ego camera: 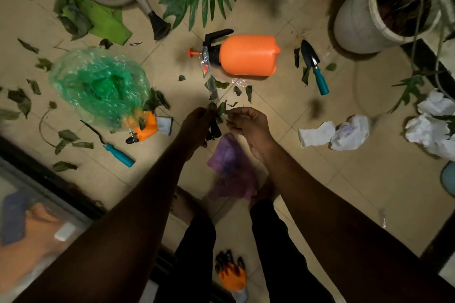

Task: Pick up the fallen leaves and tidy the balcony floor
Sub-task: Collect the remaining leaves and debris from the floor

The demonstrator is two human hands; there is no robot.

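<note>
My left hand (197, 123) grips a bunch of dark fallen leaves (216, 115) above the tiled floor. My right hand (248, 123) is beside it, fingers curled and pinching at a leaf of the same bunch. More leaves (242, 92) lie scattered just beyond my hands, and several others (66, 138) lie at the left. A crumpled green plastic bag (98, 86) sits open on the floor to the left of my hands.
An orange spray bottle (246, 55) lies on its side ahead. Trowel (314, 66), hand fork (115, 151), orange gloves (231, 273), purple cloth (231, 167), crumpled white paper (344, 133), a white plant pot (376, 12) and a watering can spout (157, 22) surround me.
</note>
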